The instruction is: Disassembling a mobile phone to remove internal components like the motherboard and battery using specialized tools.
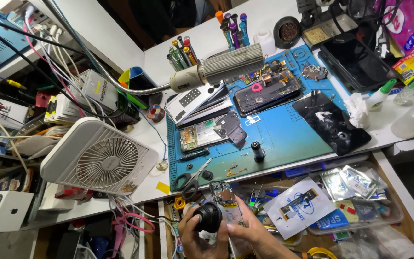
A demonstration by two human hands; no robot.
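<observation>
Bench drawer (398, 192) w/ parts packets; left hand (195, 235) grips black blower (209, 217), right hand (255, 235) grips circuit board (228, 204).

Small green circuit board (227, 204) upright over open drawer; round black blower bulb (209, 217) just left, touching.

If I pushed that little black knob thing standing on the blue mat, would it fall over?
Probably, yes. The black knob-topped tool stands upright on a narrow base on the blue mat, so a sideways push would likely tip it. It looks round, so once down it might roll. It seems stiff, not bendy.
</observation>
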